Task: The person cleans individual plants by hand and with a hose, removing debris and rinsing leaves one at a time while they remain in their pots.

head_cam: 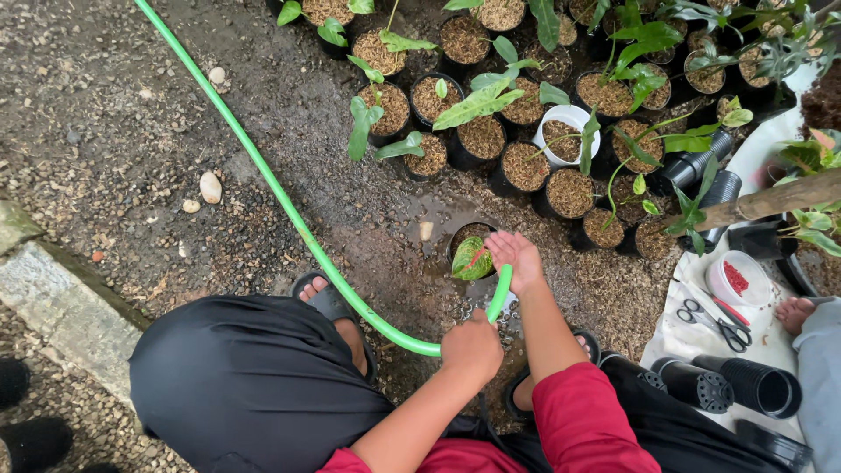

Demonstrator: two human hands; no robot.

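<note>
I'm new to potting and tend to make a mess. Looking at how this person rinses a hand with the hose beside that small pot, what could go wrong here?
The green hose bends sharply in the left hand; it may kink or spray wide. Water running off the right hand could flood the small black pot and wash out its seedling. The wet ground may get slippery under the sandals.

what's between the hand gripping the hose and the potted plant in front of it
In the head view, the green hose's upturned end and the open right hand lie between the left hand and the small potted plant.
</note>
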